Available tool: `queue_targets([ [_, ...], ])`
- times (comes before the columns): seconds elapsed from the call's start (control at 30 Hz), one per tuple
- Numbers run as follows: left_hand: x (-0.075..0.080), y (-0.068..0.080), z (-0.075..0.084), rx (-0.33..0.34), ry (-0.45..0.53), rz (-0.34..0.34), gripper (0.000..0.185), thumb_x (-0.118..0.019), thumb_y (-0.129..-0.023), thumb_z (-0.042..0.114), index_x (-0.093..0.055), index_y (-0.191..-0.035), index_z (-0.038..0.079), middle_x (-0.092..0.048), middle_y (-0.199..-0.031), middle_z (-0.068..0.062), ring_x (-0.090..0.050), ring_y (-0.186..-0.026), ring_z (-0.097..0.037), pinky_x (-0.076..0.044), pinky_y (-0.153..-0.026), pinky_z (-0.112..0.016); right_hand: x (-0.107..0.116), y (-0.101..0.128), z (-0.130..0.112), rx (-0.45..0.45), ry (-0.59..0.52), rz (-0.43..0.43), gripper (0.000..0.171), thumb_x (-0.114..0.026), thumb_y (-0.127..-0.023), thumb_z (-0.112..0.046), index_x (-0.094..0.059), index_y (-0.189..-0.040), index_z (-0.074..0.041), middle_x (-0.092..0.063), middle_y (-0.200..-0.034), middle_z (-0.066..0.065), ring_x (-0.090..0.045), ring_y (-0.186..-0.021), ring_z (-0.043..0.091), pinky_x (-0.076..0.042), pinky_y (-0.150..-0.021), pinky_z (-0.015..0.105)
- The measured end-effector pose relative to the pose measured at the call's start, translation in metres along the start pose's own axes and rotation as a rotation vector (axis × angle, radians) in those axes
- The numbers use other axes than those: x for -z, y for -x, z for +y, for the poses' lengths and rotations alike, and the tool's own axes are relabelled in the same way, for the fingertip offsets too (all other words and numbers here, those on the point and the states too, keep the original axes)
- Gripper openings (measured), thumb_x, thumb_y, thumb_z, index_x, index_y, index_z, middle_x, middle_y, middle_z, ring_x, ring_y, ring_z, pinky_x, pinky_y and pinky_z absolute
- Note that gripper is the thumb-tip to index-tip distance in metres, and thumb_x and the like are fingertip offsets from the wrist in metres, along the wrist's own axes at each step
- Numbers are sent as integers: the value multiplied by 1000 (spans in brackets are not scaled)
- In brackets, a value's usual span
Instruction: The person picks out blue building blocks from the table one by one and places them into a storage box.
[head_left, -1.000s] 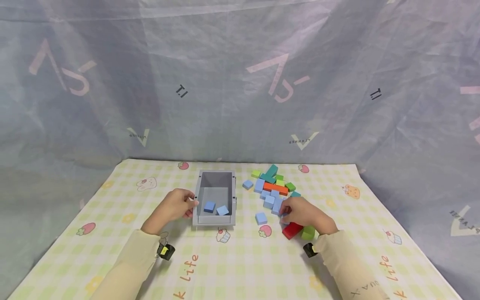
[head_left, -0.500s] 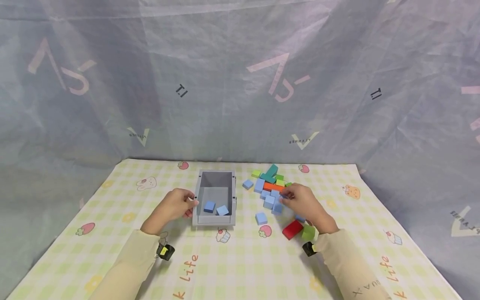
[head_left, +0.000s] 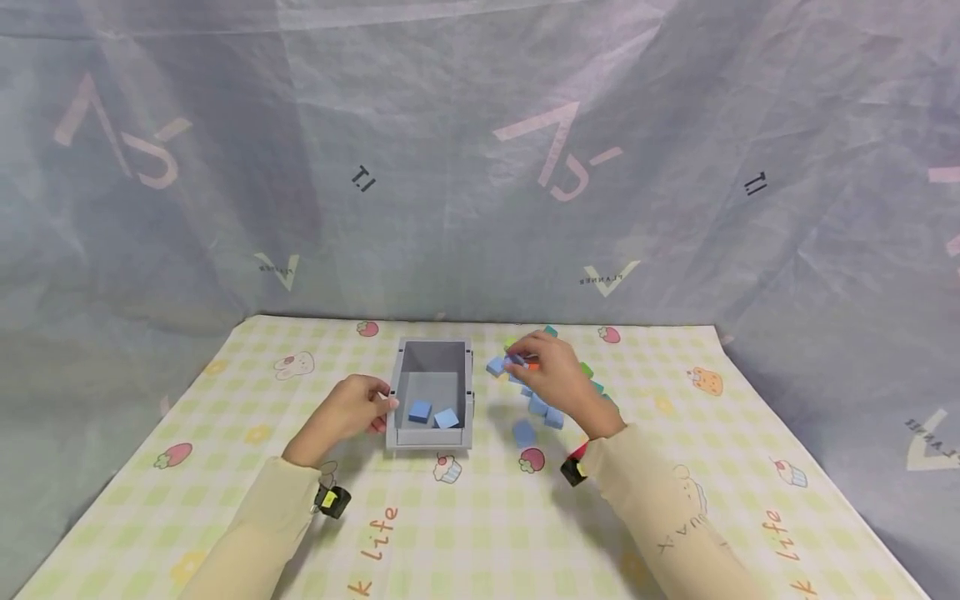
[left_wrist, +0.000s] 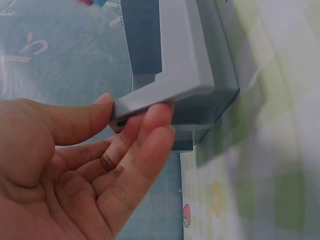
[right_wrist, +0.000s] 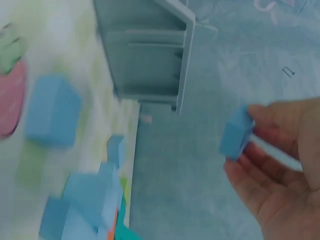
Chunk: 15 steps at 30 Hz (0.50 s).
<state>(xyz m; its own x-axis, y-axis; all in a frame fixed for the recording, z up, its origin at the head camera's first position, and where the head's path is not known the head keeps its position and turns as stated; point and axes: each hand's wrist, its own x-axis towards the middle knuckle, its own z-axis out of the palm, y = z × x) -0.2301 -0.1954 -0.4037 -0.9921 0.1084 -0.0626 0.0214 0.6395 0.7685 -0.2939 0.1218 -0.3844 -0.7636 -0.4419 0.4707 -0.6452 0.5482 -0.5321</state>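
Observation:
A grey plastic box [head_left: 430, 439] stands on the table, with a darker blue block [head_left: 420, 411] and a light blue block [head_left: 446, 418] lying inside. My left hand [head_left: 351, 417] pinches the box's left rim; in the left wrist view the thumb lies on one side of that rim [left_wrist: 145, 97] and fingers on the other. To the right of the box, my right hand [head_left: 557, 375] holds a blue block [right_wrist: 236, 132] between thumb and fingertips, raised above the table. Below that hand lies a pile of blocks [head_left: 537, 405], partly covered by the hand and forearm.
A single blue block [head_left: 524, 432] lies between the box and the right forearm. Another blue block [head_left: 496, 365] sits near the box's right side. A red block [head_left: 579, 452] is mostly hidden by the right sleeve. A grey curtain [head_left: 480, 167] hangs behind the checked tablecloth [head_left: 465, 533].
My right hand has lifted away from the pile, moving left toward the box with the blue block in its fingers. The left hand stays on the rim.

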Motion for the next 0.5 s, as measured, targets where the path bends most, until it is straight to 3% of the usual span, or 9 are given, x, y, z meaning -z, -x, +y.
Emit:
queue_targets([
  [0.13,-1,-1,0,5,0,4,39,-63,-98,8,-55,-128,-14,-66,-71,-9,-68,-62,-22,-60,-64,-40,-15,-11,-10,52,-22,-39,14,-74,-91,-12,-74,-103,-5,-65,-103,5,-66,-95,21,-58,-86,33],
  [0.5,0,-3,-3,3,-8,14,38,-63,-98,8,-56,-128,-14,-66,-71,-8,-66,-59,-18,-60,-62,-37,-55,-21,-32,75,-16,-146,17,-75,-90,-14,-74,-105,-6,-64,-103,3,-64,-93,19,-57,-86,36],
])
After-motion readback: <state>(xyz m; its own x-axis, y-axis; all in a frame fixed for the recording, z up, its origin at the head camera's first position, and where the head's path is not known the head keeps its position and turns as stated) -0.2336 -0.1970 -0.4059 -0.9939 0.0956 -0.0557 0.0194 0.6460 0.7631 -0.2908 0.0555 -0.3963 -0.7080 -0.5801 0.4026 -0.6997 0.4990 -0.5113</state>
